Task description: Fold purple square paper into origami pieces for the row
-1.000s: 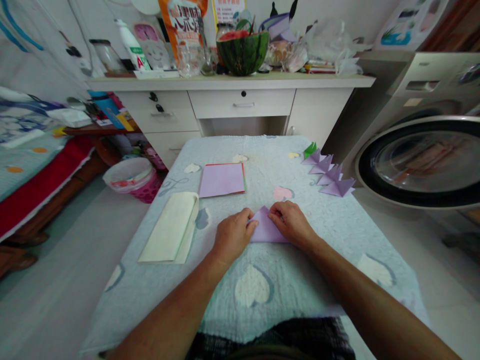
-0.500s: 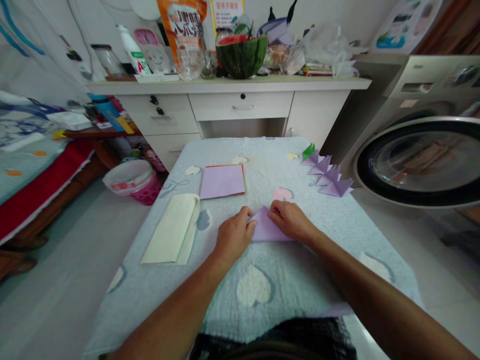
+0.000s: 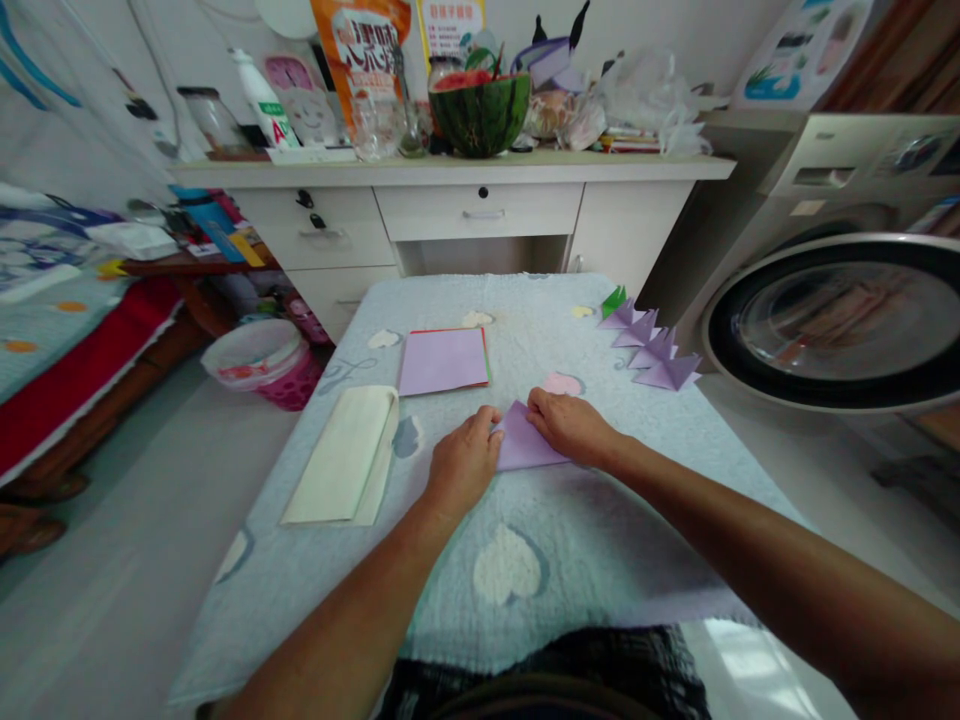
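A sheet of purple origami paper [image 3: 525, 446], folded to a triangle, lies on the cloth-covered table with its point away from me. My left hand [image 3: 466, 455] pinches its left corner between thumb and fingers. On the upper right edge, near the point, my right hand [image 3: 566, 422] is closed with its fingertips pressed on the paper and hides that side. Beyond my left hand lies a square stack of coloured paper [image 3: 444, 362], purple on top. Several folded purple paper pieces [image 3: 664, 368] stand in a row at the far right, with a green folded piece [image 3: 613, 301] at its end.
A folded pale cloth or paper [image 3: 341, 460] lies left of my left hand. Behind the table [image 3: 517, 570] stands a white cabinet [image 3: 480, 210] bearing a cut watermelon [image 3: 480, 115]. A washing machine [image 3: 840, 320] with its door open is at right, a pink bin [image 3: 281, 375] at left.
Both hands and the folded paper have shifted slightly away from me and to the left. My right hand has moved up along the paper's right edge toward its point.
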A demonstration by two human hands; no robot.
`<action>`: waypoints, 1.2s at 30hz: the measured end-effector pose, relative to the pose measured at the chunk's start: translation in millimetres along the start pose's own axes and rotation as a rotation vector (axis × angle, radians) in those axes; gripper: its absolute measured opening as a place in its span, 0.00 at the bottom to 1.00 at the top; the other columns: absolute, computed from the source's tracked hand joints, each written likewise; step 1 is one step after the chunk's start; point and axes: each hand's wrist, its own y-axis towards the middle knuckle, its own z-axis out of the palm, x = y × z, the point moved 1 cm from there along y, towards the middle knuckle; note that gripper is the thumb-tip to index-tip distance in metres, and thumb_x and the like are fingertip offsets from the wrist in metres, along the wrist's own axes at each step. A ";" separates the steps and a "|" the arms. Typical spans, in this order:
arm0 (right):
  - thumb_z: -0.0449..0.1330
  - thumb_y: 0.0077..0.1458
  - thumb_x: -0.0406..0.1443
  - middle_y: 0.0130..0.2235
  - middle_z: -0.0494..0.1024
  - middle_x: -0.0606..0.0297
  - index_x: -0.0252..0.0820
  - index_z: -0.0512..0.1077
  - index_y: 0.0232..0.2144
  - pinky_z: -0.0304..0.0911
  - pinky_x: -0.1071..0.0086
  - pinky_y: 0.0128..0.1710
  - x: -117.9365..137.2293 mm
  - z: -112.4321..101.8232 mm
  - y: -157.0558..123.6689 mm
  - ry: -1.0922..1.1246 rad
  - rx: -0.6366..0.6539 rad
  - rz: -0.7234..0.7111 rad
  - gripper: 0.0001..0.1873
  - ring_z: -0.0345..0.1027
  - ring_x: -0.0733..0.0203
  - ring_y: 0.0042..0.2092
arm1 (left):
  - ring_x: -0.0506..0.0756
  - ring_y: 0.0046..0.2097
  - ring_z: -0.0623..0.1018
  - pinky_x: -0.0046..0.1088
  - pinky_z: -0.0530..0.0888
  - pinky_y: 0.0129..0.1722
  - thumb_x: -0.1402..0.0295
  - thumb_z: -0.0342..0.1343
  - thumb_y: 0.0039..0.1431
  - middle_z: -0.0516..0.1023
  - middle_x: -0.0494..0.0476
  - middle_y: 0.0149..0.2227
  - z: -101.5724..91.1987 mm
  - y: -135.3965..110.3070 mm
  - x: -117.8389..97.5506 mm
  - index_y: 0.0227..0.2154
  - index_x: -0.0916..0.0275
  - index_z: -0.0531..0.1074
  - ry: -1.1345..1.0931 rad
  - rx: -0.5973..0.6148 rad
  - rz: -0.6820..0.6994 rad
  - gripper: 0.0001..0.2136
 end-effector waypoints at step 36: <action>0.51 0.64 0.39 0.47 0.72 0.57 0.41 0.64 0.47 0.59 0.68 0.35 -2.1 18.6 -1.3 -0.057 -0.087 0.031 0.12 0.71 0.56 0.41 | 0.62 0.62 0.67 0.42 0.66 0.60 0.60 0.54 0.62 0.68 0.65 0.61 -7.8 -69.4 7.8 0.57 0.66 0.66 0.344 0.132 0.387 0.23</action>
